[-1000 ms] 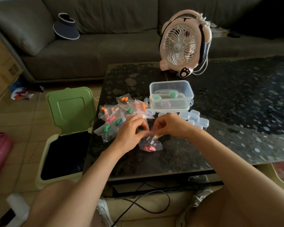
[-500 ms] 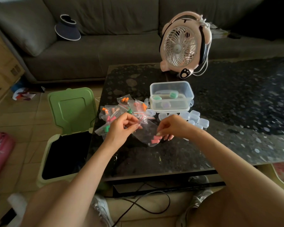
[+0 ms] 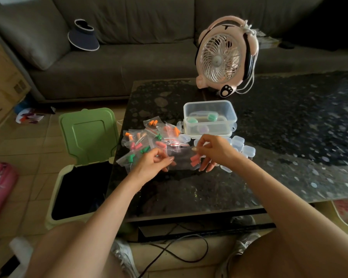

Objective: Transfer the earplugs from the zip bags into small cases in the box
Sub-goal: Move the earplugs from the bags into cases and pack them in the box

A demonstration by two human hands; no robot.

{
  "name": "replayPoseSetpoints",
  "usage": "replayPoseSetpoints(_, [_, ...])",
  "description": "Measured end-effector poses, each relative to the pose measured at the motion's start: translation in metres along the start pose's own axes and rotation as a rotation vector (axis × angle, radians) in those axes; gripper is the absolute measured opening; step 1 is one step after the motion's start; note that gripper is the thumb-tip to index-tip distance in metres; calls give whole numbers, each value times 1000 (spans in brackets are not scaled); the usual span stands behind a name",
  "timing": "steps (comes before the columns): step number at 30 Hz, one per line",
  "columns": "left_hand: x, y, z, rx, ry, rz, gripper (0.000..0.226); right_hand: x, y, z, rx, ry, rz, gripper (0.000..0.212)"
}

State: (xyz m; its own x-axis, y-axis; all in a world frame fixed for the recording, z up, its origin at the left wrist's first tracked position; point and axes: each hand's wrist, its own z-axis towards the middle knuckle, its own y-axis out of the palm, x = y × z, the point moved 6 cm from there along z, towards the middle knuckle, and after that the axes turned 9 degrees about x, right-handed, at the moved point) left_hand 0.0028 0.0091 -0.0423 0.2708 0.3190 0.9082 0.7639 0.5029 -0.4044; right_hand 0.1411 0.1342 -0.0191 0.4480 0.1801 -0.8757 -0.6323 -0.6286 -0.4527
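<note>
A clear zip bag (image 3: pixel 180 158) is stretched sideways between my hands above the dark table (image 3: pixel 189 193). My left hand (image 3: pixel 152 164) pinches its left end, and my right hand (image 3: pixel 213 150) pinches its right end, where pink earplugs (image 3: pixel 195 160) lie inside. Behind my left hand lies a pile of several zip bags (image 3: pixel 147 137) with orange, green and pink earplugs. A clear plastic box (image 3: pixel 209 118) stands farther back, with small cases inside it. Several small clear cases (image 3: pixel 243 146) sit on the table beside my right hand.
A pink desk fan (image 3: pixel 223 57) stands at the table's far side. An open green-lidded bin (image 3: pixel 82 163) is on the floor left of the table. A grey sofa (image 3: pixel 129 57) with a dark visor cap (image 3: pixel 82 37) runs along the back. A cable (image 3: pixel 179 255) lies under the table.
My hands have moved apart from a close grip. The bag went from hanging below them to lying stretched sideways, and the pink earplugs have slid to its right end.
</note>
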Motion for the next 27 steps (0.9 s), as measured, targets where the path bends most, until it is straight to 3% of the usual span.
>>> replayPoseSetpoints(3, [5,-5,0,92,23,-38,24,-1,5,1,-16,-39,20,13])
replayPoseSetpoints(7, [-2,-10,6,149,8,-43,18,2,11,4,-52,-53,36,12])
replayPoseSetpoints(13, [-14,-8,10,143,-162,-365,14,0,8,2,-63,-122,-121,22])
replayPoseSetpoints(19, [-21,-8,8,163,-227,-375,15,0,2,8,65,-200,-185,26])
replayPoseSetpoints(27, [-35,1,8,191,-380,-450,12,3,11,4,-155,-104,-63,24])
